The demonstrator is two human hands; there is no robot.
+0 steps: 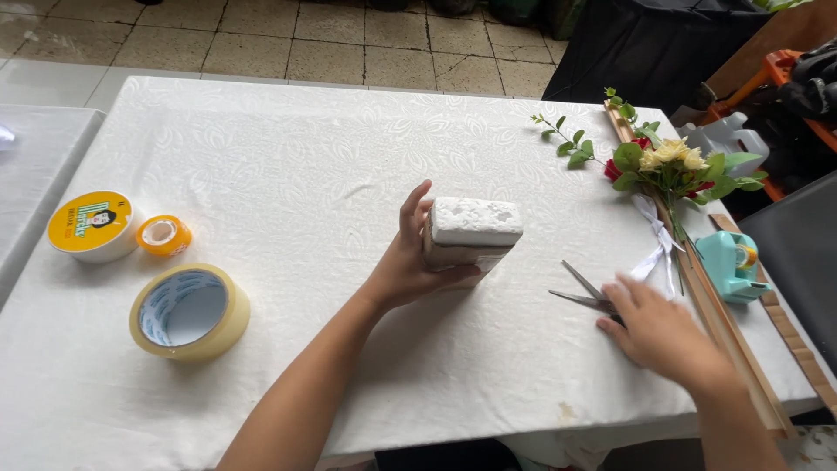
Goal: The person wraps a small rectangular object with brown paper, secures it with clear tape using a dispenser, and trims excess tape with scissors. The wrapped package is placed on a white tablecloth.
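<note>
spreading wide under everything is the table (pixel 288 174) in its white patterned cloth. near its middle the left hand (pixel 410 262) is clamped on a white block (pixel 471 231), fingers behind it and thumb at the front; the block stands on edge, long axis running left to right, rough top face up. right of it the right hand (pixel 658 331) lies flat, fingers together, over the handles of the scissors (pixel 582 292), whose open blades point left toward the block. left edge: a large tape roll (pixel 187 311), a round tin (pixel 91 227), a small orange tape roll (pixel 163 235).
</note>
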